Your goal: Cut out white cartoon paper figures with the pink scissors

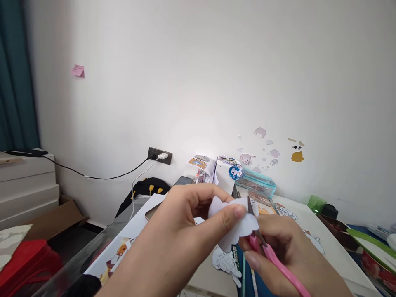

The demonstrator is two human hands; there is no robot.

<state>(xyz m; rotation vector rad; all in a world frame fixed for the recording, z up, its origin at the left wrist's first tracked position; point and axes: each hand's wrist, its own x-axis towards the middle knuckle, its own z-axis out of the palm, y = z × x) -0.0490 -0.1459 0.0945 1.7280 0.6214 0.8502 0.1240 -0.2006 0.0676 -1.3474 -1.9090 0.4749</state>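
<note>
My left hand [182,231] pinches a white paper cut-out [239,227] with a wavy outline, thumb on its front and fingers behind it. My right hand [287,255] grips pink-handled scissors [269,251], their blades set against the cut-out's right edge. Both hands are held low in the middle, above a white desk [328,247]. Another outlined cartoon cut-out [225,264] lies on the desk just below the hands.
Cartoon stickers [266,152] dot the white wall. At the back of the desk stand a teal-lidded box [256,183], sticker sheets and a phone. A green cup [315,203] and trays sit at right. A wall socket [159,156] with cables, a cardboard box and red cloth lie left.
</note>
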